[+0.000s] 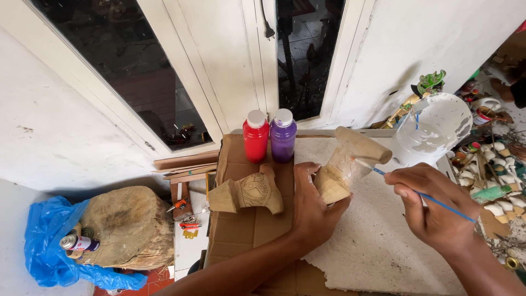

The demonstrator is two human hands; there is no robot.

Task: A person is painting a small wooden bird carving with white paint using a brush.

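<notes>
A flattened cardboard sheet (241,225) is spread under a white foam slab (378,241). A white plastic bucket (433,129) is seen at the far right corner. A carved wooden figure (350,164) is held tilted above the slab, gripped at its lower end by the left hand (313,205), fingers clamped around it. A second carved wooden piece (247,193) is laid on the cardboard just beside that hand. A red paint bottle (256,136) and a purple paint bottle (283,135) are stood touching behind it. A blue-handled paintbrush (422,194) is pinched in the right hand (433,208), its tip touching the figure.
</notes>
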